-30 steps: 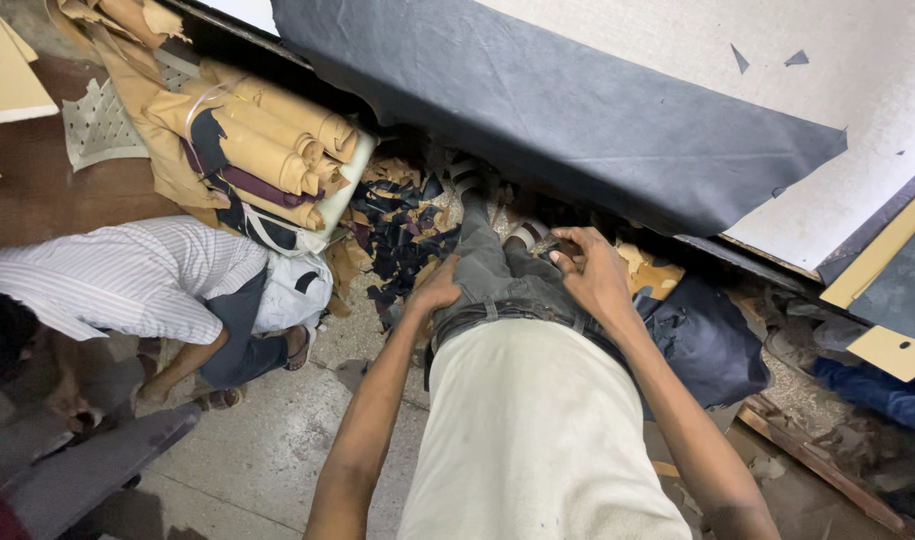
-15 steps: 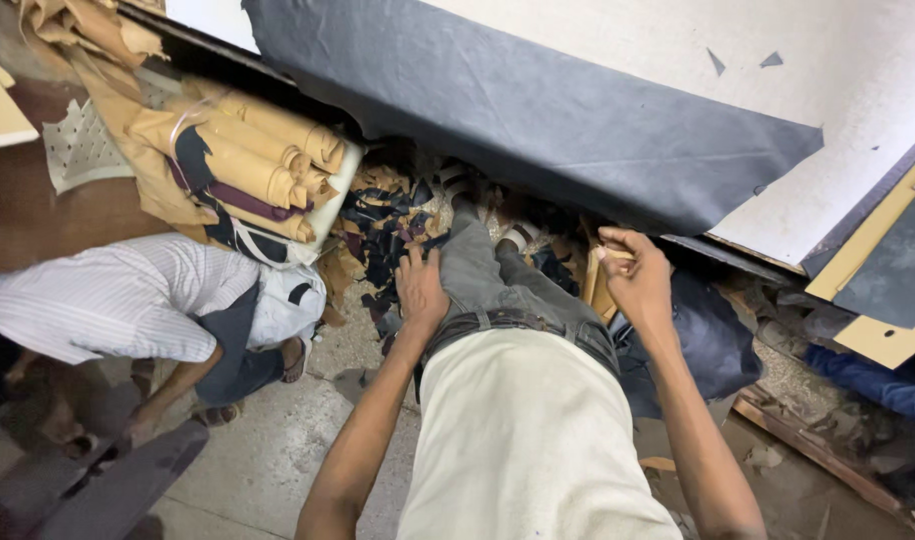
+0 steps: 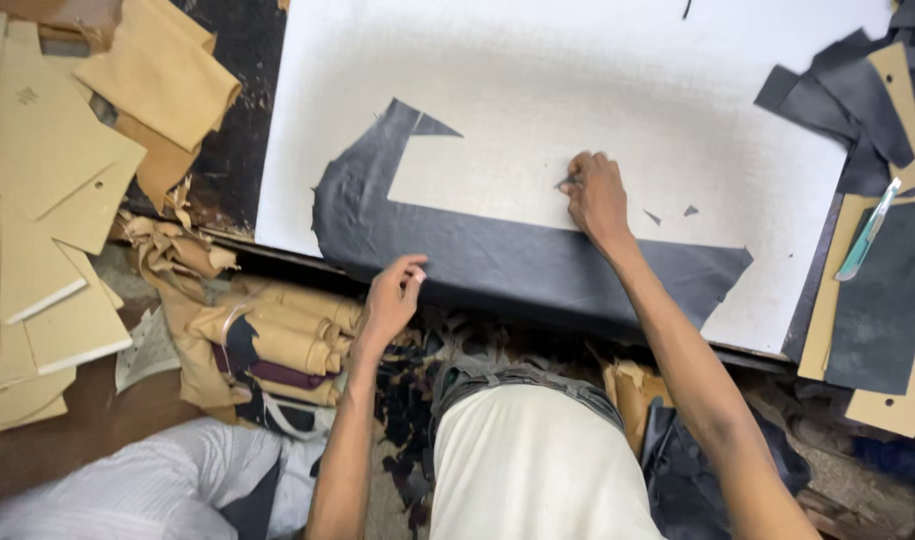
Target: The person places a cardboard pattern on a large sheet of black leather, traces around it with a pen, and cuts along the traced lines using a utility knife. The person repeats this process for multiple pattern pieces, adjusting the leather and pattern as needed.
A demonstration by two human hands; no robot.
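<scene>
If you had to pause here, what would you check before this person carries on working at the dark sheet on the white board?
1. Right hand on the white cutting board, gripping a small dark tool: ok; tool's kind cannot tell.
2. Left hand at the hanging edge of the dark grey leather sheet, clear of the tool: ok.
3. Sheet lying flat: not ok, it drapes over the board's front.
4. Small dark offcuts beside the right hand: not ok.
5. Teal-handled knife lying apart at right: ok.

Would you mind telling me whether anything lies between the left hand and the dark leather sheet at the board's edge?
Nothing visible does. The left hand is at the dark leather sheet where it hangs over the white board; the right hand rests further up the sheet's edge.
</scene>
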